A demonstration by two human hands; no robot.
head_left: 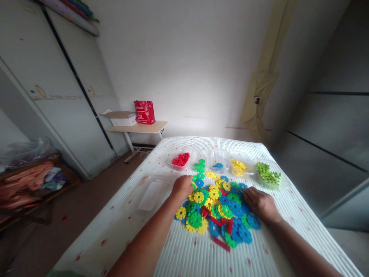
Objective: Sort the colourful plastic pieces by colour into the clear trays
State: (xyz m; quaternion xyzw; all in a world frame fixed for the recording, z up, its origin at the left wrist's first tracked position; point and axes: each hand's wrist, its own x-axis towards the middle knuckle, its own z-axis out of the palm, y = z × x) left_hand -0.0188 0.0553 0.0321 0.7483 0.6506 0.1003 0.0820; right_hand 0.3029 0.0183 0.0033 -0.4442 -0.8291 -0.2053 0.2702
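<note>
A mixed pile of snowflake discs (213, 198) in yellow, green and blue lies on the table, with several red sticks among them. At the pile's left edge is my left hand (183, 186), close to some green and yellow discs; its fingers are mostly hidden. My right hand (261, 204) rests against the right edge beside blue discs (236, 207). Its fingers are bent and pressed together, and what they hold, if anything, is hidden. Behind the pile, green discs (199, 166) are in and before a clear tub.
Clear tubs along the back hold red pieces (181, 159), blue discs (218, 166), yellow discs (238, 166) and light green pieces (268, 174). A clear plastic container (151, 194) lies left of my left arm. A side table (152, 127) carries a red bag (145, 112) and white box (123, 121).
</note>
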